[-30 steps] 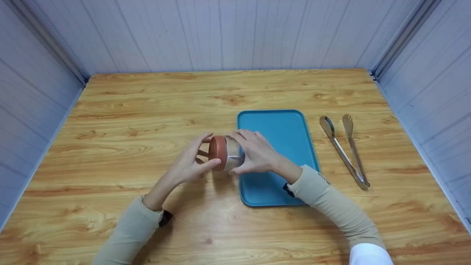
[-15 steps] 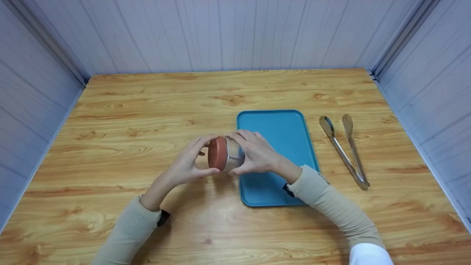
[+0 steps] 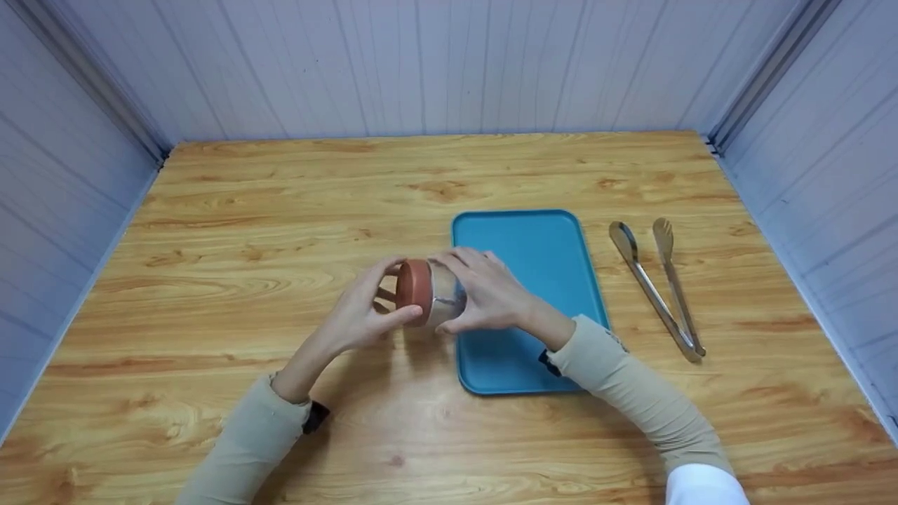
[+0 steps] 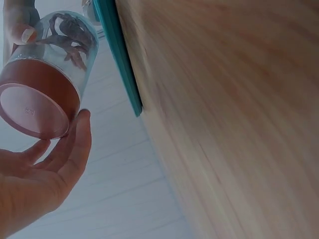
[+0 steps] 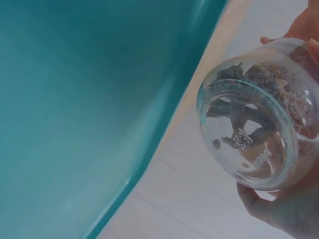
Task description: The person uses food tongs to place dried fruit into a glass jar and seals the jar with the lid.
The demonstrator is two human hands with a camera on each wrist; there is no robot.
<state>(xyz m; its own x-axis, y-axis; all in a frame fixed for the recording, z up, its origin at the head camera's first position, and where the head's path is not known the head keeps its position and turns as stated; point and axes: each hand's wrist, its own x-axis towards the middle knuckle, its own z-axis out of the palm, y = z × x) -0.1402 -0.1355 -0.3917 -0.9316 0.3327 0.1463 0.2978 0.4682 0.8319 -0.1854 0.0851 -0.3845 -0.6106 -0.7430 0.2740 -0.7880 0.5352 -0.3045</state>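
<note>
A clear jar (image 3: 447, 300) is held on its side above the table, by the tray's left edge. Its reddish-brown lid (image 3: 414, 293) faces left. My left hand (image 3: 365, 312) grips the lid, thumb on the near side of the rim and fingers round the far side. My right hand (image 3: 493, 289) holds the body of the jar from the right. Through the glass bottom (image 5: 244, 134) in the right wrist view, dark, crinkled pieces show inside. The left wrist view shows the lid's flat top (image 4: 34, 110) and the left fingertips touching its edge.
A blue rectangular tray (image 3: 523, 242) lies on the wooden table under the right hand and forearm. Metal tongs (image 3: 656, 294) rest to the right of it, spread apart. Pale panel walls (image 3: 449, 66) enclose the back and both sides.
My left hand has shifted round the lid: its thumb has risen from the lower edge onto the rim, and its fingers have drawn back. The right hand and jar body stay in place.
</note>
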